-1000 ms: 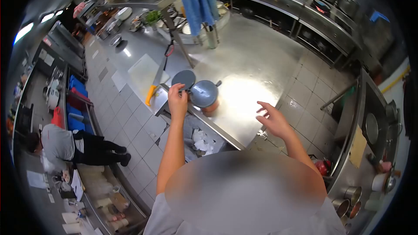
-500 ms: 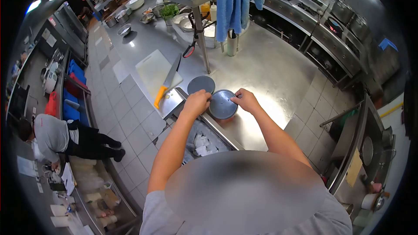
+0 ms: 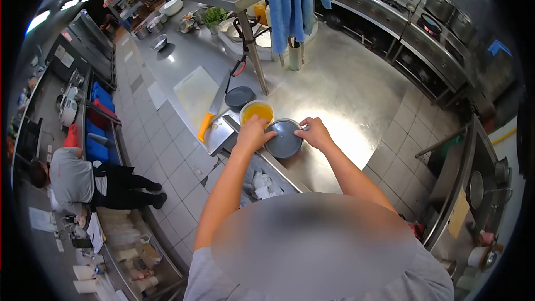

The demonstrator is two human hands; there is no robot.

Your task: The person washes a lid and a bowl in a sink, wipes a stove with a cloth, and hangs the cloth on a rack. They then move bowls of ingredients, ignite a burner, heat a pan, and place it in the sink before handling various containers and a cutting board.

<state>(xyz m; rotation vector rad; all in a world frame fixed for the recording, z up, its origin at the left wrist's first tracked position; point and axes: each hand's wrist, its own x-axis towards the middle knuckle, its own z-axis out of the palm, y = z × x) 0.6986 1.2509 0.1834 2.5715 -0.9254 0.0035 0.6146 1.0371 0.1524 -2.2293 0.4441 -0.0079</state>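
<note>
A round tub with a dark grey lid (image 3: 283, 139) stands on the steel counter in front of me. My left hand (image 3: 254, 134) is closed at the lid's left edge, thumb on the rim, its other fingers partly hidden. On the opposite side, my right hand (image 3: 314, 133) pinches the rim between thumb and fingers. Just behind my left hand is an uncovered tub of yellow liquid (image 3: 257, 111). A second dark lid (image 3: 239, 97) lies beyond it to the left, near a large knife with an orange handle (image 3: 206, 127).
A white cutting board (image 3: 195, 92) lies under the knife blade. Scissors (image 3: 239, 67) hang by the shelf post (image 3: 255, 58), and blue towels (image 3: 295, 5) hang from the shelf. An open bin (image 3: 262, 181) sits below the counter edge. A co-worker (image 3: 72, 175) bends over the left counter.
The second dark lid has shifted back and left, and the yellow liquid beneath is uncovered. My left hand has moved slightly down, its thumb now over the nearer lid. The co-worker has shifted slightly.
</note>
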